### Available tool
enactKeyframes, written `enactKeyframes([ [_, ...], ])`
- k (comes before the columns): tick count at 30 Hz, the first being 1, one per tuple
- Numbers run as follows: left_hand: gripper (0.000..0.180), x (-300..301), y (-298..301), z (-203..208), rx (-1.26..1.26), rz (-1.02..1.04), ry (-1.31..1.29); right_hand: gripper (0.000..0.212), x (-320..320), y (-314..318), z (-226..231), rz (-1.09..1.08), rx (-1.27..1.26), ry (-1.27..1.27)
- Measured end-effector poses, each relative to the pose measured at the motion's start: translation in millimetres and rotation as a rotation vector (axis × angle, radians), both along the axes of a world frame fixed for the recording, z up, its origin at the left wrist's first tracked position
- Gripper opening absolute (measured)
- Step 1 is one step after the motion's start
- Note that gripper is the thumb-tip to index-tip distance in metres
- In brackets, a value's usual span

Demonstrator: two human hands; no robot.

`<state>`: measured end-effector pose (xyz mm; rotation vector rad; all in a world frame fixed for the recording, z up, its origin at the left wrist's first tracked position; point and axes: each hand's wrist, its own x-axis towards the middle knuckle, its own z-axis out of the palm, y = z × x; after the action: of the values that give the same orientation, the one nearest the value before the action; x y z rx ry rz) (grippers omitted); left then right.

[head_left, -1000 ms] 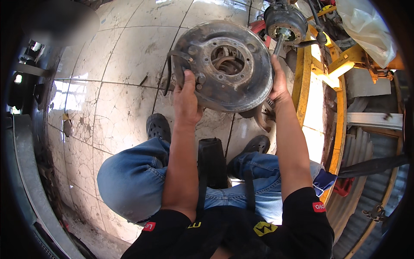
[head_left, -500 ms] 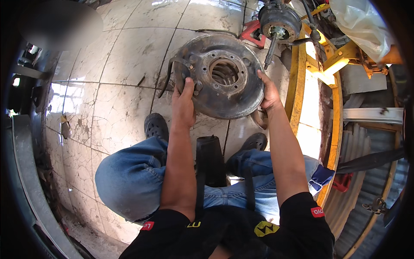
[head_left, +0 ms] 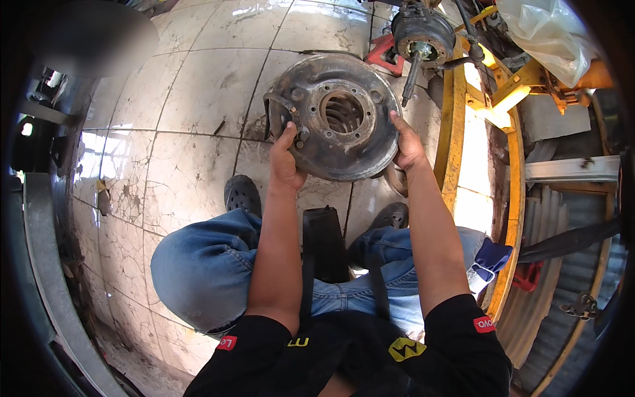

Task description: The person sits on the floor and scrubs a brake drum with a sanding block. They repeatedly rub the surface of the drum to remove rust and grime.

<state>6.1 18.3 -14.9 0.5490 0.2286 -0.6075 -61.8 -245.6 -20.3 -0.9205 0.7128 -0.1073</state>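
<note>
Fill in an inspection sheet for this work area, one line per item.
Surface: pale tiled floor, cracked and stained.
Job's things: round metal plate with a large central hole, bolt holes around it; curved metal shows through the opening.
Clutter: red stand beyond the plate; crumpled translucent plastic at upper right.
Hands: left hand grips the plate's left side; right hand holds its right rim.
Cables: thin dark strand on the floor beyond the plate; cannot tell if it is a cable.
Surroundings: yellow metal frame and corrugated sheets to the right.
</note>
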Motion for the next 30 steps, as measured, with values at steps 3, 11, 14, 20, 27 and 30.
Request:
enactKeyframes([
  [3,0.047,1.6,2.7,-5.2,-0.018,-0.065,0.026,0.053,0.4,4.1,6.2,0.006,0.026,0.001],
  [11,0.055,-1.7,-0.7,-3.9,-0.235,-0.001,-0.094,0.057,-2.4,23.4,26.2,0.015,0.177,-0.051],
  [14,0.056,2.7,2.9,-2.7,-0.104,-0.033,-0.139,0.057,-2.9,22.4,16.9,0.022,0.218,-0.077],
  [20,0.050,27.7,38.0,-5.5,0.024,0.011,-0.169,0.056,-2.4,63.6,7.3,-0.020,0.283,-0.092],
  [27,0.039,28.9,65.9,-21.7,-0.046,-0.003,-0.074,0.060,1.4,77.5,19.9,-0.045,0.141,-0.010],
  [30,0.038,21.3,56.6,-7.0,0.020,0.001,-0.066,0.063,4.5,67.5,8.7,-0.031,0.070,-0.031],
])
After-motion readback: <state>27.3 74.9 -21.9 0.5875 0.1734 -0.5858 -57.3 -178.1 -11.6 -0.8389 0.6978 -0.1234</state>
